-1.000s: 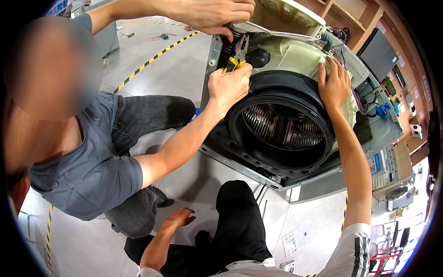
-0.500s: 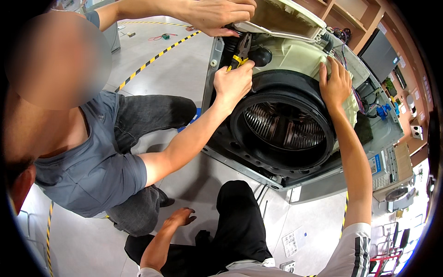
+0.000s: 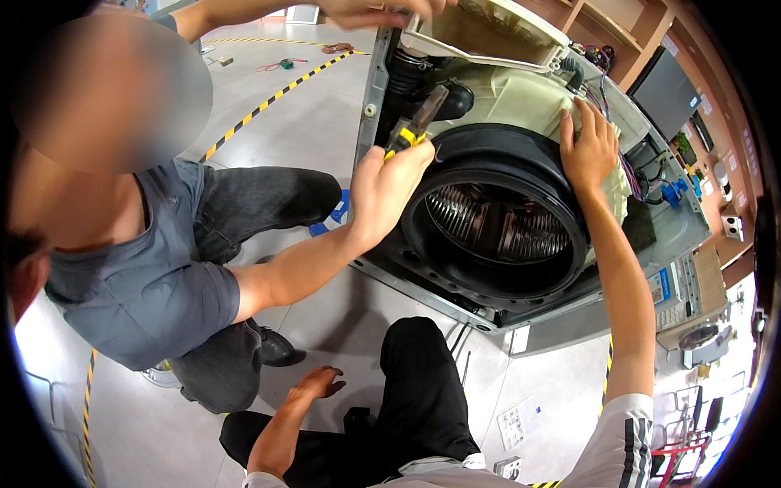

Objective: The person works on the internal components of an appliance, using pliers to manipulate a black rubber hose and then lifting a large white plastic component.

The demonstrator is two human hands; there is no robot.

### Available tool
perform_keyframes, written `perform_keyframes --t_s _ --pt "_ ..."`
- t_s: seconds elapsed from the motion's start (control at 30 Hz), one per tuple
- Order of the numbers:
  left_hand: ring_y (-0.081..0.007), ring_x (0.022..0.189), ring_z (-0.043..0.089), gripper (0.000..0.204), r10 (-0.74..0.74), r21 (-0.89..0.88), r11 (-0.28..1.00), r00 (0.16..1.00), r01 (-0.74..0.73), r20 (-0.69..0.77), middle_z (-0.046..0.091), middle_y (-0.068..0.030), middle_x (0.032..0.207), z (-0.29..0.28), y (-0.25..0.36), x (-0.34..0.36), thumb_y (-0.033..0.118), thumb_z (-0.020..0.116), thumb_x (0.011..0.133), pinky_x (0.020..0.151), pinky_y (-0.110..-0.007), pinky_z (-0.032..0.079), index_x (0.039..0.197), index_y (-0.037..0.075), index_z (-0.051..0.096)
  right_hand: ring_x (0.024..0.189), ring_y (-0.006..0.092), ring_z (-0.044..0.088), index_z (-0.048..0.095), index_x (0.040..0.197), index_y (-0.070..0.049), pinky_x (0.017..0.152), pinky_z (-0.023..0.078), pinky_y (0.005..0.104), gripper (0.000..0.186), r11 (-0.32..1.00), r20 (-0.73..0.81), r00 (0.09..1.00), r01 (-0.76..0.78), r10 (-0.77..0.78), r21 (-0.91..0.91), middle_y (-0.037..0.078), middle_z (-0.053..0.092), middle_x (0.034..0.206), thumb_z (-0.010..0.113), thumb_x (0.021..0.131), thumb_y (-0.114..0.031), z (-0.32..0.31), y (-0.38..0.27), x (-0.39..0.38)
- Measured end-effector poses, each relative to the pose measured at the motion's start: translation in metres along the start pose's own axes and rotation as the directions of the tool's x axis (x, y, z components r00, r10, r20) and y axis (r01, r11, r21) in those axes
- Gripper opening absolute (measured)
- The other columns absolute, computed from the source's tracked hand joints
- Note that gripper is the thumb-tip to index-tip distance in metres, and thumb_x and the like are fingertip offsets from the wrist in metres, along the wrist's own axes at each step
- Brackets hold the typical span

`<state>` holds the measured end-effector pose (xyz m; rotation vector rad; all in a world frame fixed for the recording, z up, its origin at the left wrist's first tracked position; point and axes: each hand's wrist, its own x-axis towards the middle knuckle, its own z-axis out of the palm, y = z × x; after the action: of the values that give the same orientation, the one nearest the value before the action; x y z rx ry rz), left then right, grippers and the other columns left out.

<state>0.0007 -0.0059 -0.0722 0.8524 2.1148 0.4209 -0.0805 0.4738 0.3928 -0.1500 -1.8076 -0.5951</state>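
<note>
My right hand (image 3: pixel 590 146) lies with its fingers spread on the pale plastic tub (image 3: pixel 514 91) of an opened front-loading washing machine, just beside the black rubber door gasket (image 3: pixel 504 154). A ribbed metal drum (image 3: pixel 496 224) shows through the gasket's round opening. My left hand (image 3: pixel 320 381) hangs loosely over my lap, fingers a little bent and holding nothing. To the left, a co-worker's hand (image 3: pixel 384 191) grips yellow-and-black pliers (image 3: pixel 416 122), their jaws beside a black rubber hose (image 3: pixel 454 101). The co-worker's other hand (image 3: pixel 382 11) is at the pale detergent drawer housing (image 3: pixel 496 34), partly cut off by the upper edge.
The co-worker in a grey shirt (image 3: pixel 142 276) crouches close on the left. Loose wires (image 3: pixel 630 175) and a blue part (image 3: pixel 674 193) sit along the machine's right side. A grey metal frame edge (image 3: pixel 370 110) bounds its left. Black-and-yellow tape (image 3: pixel 272 106) crosses the floor.
The co-worker's pliers have drawn back from the black hose area, down and toward the co-worker. The co-worker's other hand has moved up along the drawer housing. Both my hands have stayed put.
</note>
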Motion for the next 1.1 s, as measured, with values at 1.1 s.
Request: perform_keyframes --t_s 1.1 --pt "-0.0351 0.117 0.055 0.044 0.003 -0.004 1.0 0.999 -0.003 0.049 0.059 -0.0167 0.127 -0.019 0.016 -0.008 0.038 0.059 0.093 0.1 -0.043 0.045 0.128 0.012 0.058 0.1 0.0237 0.062 0.067 0.109 -0.016 0.089 0.046 0.037 0.028 1.0 -0.018 1.0 -0.005 0.005 0.006 0.001 0.065 0.109 0.062 0.09 -0.036 0.003 0.007 -0.003"
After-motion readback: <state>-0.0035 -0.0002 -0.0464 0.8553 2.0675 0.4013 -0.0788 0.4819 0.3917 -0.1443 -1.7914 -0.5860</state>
